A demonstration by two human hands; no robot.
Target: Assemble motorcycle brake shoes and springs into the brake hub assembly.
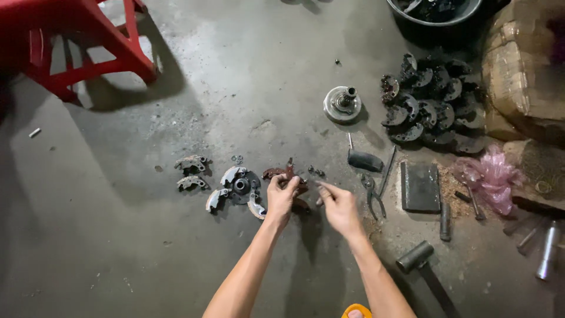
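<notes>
Rusty plate (289, 179) in left hand's (281, 197) closed grip; right hand (340, 207) pinched, contents unclear.

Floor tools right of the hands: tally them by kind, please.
Pliers: 1
Black-handled tool: 1
Dark flat block: 1
Metal cylinders: 2
Total: 5

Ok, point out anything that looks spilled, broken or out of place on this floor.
Rusty brown debris is strewn on the concrete beside the dark flat block. Loose washers lie scattered by the clutch assembly. Both hands work a rusty part.
</notes>
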